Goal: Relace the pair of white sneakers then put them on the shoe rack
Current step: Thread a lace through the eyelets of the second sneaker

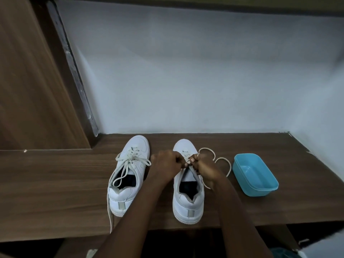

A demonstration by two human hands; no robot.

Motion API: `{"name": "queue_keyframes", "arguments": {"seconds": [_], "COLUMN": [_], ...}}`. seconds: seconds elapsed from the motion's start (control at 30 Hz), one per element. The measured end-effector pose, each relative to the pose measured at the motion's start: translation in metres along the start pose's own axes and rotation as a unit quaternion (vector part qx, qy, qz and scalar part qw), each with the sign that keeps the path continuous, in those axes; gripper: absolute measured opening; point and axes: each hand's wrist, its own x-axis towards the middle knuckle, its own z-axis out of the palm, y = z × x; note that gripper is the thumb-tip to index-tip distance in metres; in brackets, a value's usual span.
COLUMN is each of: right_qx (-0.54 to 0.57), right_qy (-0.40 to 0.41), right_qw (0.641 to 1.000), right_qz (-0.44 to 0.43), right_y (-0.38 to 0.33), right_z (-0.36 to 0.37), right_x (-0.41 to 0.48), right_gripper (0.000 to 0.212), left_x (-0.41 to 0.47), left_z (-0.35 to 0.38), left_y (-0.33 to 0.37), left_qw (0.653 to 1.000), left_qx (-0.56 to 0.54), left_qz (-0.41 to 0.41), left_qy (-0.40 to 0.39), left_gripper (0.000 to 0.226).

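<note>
While both hands work over the unfinished sneaker, the job stands roughly halfway by my estimate. This sneaker stands next to the blue plastic tub, toe pointing away from the person, with only its lowest eyelets threaded. The left hand and right hand meet above its tongue, fingers curled and pinching the lace. The fingers cover the eyelet being worked, so I cannot tell which one it is. The slack of that lace lies in two loose loops between the sneaker and the tub. The threaded sneaker stands on the far side of the unfinished one from the tub, near it but apart. Its lace ends are untied, and one end hangs over the front edge of the wooden shelf.

Risks noted:
- A sharp pull could drag the loops against the tub and shift it, or leave the two ends uneven.
- A skipped or wrongly crossed eyelet is likely wherever the fingers block the person's own view.
- The hanging end could snag on the shelf edge or be stepped on when the threaded sneaker is lifted for the rack.
- The unfinished sneaker is not braced, so a hard tug may tip it.
</note>
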Motion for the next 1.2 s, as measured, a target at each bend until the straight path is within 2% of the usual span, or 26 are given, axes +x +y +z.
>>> {"name": "queue_keyframes", "arguments": {"seconds": [0.27,0.37,0.53,0.67,0.73,0.83,0.97,1.07,1.2], "right_qx": [0.045,0.059,0.059,0.086,0.122,0.099,0.057,0.070,0.108], "right_qy": [0.002,0.008,0.023,0.027,0.031,0.030,0.010,0.020,0.029], "right_qw": [0.999,0.998,0.998,0.996,0.992,0.994,0.998,0.997,0.993], "right_qz": [0.010,0.013,0.008,0.016,0.031,0.044,0.010,0.016,0.030], "right_y": [-0.002,-0.001,-0.003,-0.003,-0.002,-0.001,-0.006,-0.007,-0.009], "right_z": [-0.001,-0.002,0.001,0.002,0.004,0.007,0.011,0.012,0.006], "right_x": [-0.001,0.000,0.000,-0.001,0.000,0.005,0.002,0.000,-0.002], "right_gripper": [0.039,0.036,0.035,0.037,0.040,0.038,0.024,0.035,0.043], "left_x": [-0.009,-0.011,-0.010,-0.006,-0.007,-0.010,-0.010,-0.012,-0.014], "left_z": [-0.001,0.001,0.001,0.002,-0.003,-0.009,-0.012,-0.016,-0.039], "left_y": [0.013,0.016,0.020,0.020,0.020,0.019,0.015,0.016,0.014], "left_qw": [0.988,0.986,0.997,0.991,0.957,0.875,0.830,0.826,0.775], "left_qx": [0.144,0.151,0.040,-0.118,-0.261,-0.436,-0.497,-0.501,-0.588], "left_qz": [0.051,0.056,0.010,-0.049,-0.101,-0.153,-0.173,-0.188,-0.190], "left_qy": [0.031,0.045,0.060,-0.026,-0.080,-0.144,-0.187,-0.179,-0.131], "left_gripper": [0.033,0.032,0.024,0.041,0.040,0.028,0.023,0.021,0.033]}}
